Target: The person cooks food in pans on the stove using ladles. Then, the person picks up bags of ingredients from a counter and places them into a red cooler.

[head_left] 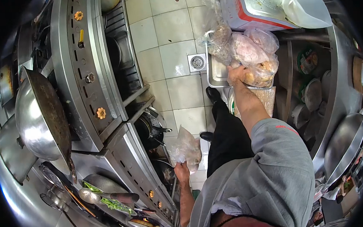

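My left hand (181, 170) is closed on the gathered neck of a clear plastic bag (185, 148), which hangs over the floor beside the stove. What the bag holds is pale and hard to make out. My right hand (236, 73) reaches into a metal tray (217, 72), its fingers curled at the edge of a clear plastic bag of yellowish-brown food (261, 73). Against that bag lies a bag of pale pink meat (247, 48), and a bag of greyish food (220, 43) rests at the tray's left side.
On the left runs a steel stove (81, 73) with a large wok (42, 114) on it. A strainer with green vegetables (116, 203) is nearer. Behind the tray stands a red-and-white box (242, 11). A drain (197, 63) sits in the tiled floor, and shelves (286, 67) line the right.
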### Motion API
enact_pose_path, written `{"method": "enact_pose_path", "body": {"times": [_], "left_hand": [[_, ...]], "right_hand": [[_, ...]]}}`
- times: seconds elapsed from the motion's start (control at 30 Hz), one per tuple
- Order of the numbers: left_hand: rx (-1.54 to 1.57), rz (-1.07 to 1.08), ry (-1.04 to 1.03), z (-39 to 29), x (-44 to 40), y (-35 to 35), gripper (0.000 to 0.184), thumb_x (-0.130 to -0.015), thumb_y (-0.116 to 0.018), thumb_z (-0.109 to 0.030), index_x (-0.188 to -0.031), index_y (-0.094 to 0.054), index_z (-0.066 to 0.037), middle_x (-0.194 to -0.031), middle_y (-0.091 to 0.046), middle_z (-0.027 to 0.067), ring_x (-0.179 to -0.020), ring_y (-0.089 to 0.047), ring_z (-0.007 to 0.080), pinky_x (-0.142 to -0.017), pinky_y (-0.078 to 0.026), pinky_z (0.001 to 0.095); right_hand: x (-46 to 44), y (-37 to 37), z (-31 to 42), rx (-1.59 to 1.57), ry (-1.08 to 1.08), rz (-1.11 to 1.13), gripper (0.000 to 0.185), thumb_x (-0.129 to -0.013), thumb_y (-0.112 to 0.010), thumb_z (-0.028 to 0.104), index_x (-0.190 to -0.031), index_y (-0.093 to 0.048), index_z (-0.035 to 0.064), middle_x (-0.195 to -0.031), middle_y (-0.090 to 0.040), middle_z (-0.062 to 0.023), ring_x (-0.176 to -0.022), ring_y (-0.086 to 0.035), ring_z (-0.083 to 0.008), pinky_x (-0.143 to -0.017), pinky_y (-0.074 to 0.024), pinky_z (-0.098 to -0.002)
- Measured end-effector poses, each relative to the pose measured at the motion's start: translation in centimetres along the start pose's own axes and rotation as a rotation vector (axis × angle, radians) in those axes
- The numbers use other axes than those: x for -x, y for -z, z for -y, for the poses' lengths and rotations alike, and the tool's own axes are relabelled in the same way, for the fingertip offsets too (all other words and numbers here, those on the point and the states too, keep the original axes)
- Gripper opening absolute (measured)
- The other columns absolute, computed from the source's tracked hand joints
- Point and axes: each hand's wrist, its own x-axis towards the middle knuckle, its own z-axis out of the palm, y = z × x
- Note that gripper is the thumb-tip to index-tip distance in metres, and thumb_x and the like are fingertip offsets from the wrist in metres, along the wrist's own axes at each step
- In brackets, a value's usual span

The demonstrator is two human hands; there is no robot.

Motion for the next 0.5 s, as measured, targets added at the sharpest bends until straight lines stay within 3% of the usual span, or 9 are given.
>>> {"method": "enact_pose_path", "body": {"times": [0.03,0.1,0.13,0.2,0.23,0.27,0.33,0.47,0.5], "left_hand": [[0.000,0.005,0.003,0.6,0.4,0.1,0.019,-0.080,-0.061,-0.014,-0.091,-0.061,0.002,-0.070,-0.059,0.0241,-0.064,-0.061,0.0370,-0.058,-0.045,0.0394],[-0.034,0.036,0.057,0.8,0.5,0.4,0.019,-0.080,-0.062,-0.016,-0.091,-0.062,-0.001,-0.070,-0.060,0.0226,-0.064,-0.060,0.0381,-0.058,-0.045,0.0391],[-0.026,0.035,0.052,1.1,0.5,0.3,0.019,-0.080,-0.062,-0.016,-0.091,-0.062,-0.001,-0.070,-0.060,0.0226,-0.064,-0.060,0.0381,-0.058,-0.045,0.0391],[-0.077,-0.001,-0.020,1.7,0.5,0.2,0.019,-0.080,-0.062,-0.017,-0.091,-0.062,-0.002,-0.071,-0.060,0.0223,-0.066,-0.060,0.0384,-0.058,-0.046,0.0402],[-0.071,-0.004,-0.022,1.7,0.4,0.1,0.019,-0.080,-0.062,-0.017,-0.091,-0.062,-0.002,-0.071,-0.060,0.0223,-0.066,-0.060,0.0384,-0.058,-0.046,0.0402],[-0.087,0.010,0.006,1.6,0.4,0.1,0.019,-0.080,-0.061,-0.018,-0.091,-0.062,-0.002,-0.072,-0.060,0.0221,-0.067,-0.060,0.0382,-0.059,-0.046,0.0409],[-0.097,0.021,0.029,1.1,0.2,0.2,0.019,-0.080,-0.061,-0.018,-0.091,-0.063,-0.003,-0.073,-0.061,0.0220,-0.068,-0.061,0.0380,-0.060,-0.046,0.0416],[-0.082,0.020,0.023,0.7,-0.2,0.1,0.020,-0.081,-0.061,-0.020,-0.092,-0.063,-0.003,-0.075,-0.061,0.0214,-0.070,-0.061,0.0381,-0.062,-0.046,0.0419],[-0.076,0.023,0.012,0.9,-0.3,0.0,0.020,-0.081,-0.061,-0.020,-0.092,-0.063,-0.003,-0.076,-0.061,0.0215,-0.071,-0.061,0.0383,-0.062,-0.046,0.0417]], "right_hand": [[0.0,-0.2,-0.6,0.005,-0.002,-0.001,0.103,-0.062,-0.077,0.031,-0.136,-0.011,0.0007,-0.135,-0.017,-0.0284,-0.120,-0.035,-0.0423,-0.100,-0.0348,-0.0410],[0.2,-0.3,-1.4,0.109,0.049,-0.148,0.090,-0.062,-0.076,0.027,-0.130,-0.026,-0.0047,-0.127,-0.035,-0.0293,-0.112,-0.046,-0.0406,-0.094,-0.0409,-0.0407],[-0.1,-0.1,-2.3,0.106,0.054,-0.154,0.090,-0.062,-0.076,0.027,-0.130,-0.026,-0.0047,-0.127,-0.035,-0.0293,-0.112,-0.046,-0.0406,-0.094,-0.0409,-0.0407],[-2.5,-0.2,-6.0,-0.072,0.231,0.097,0.077,-0.063,-0.077,0.022,-0.124,-0.037,-0.0049,-0.111,-0.053,-0.0227,-0.101,-0.055,-0.0314,-0.084,-0.0463,-0.0421],[-4.2,-1.3,-8.1,-0.146,0.110,0.286,0.064,-0.062,-0.075,0.015,-0.115,-0.046,-0.0064,-0.097,-0.059,-0.0163,-0.089,-0.059,-0.0235,-0.075,-0.0486,-0.0397],[-2.9,0.1,-7.8,-0.145,0.111,0.285,0.064,-0.062,-0.075,0.015,-0.115,-0.046,-0.0064,-0.097,-0.059,-0.0163,-0.089,-0.059,-0.0235,-0.075,-0.0486,-0.0397],[1.4,4.8,-7.1,-0.486,0.044,0.742,0.059,-0.060,-0.073,0.013,-0.110,-0.050,-0.0072,-0.097,-0.059,-0.0142,-0.087,-0.058,-0.0193,-0.076,-0.0476,-0.0384],[3.7,5.6,-5.8,-0.409,0.171,0.842,0.061,-0.058,-0.071,0.013,-0.111,-0.050,-0.0063,-0.096,-0.059,-0.0147,-0.088,-0.057,-0.0203,-0.077,-0.0470,-0.0369],[2.7,4.5,-5.0,-0.129,0.425,0.793,0.065,-0.057,-0.072,0.015,-0.113,-0.048,-0.0049,-0.099,-0.057,-0.0154,-0.090,-0.057,-0.0236,-0.078,-0.0468,-0.0378]]}}
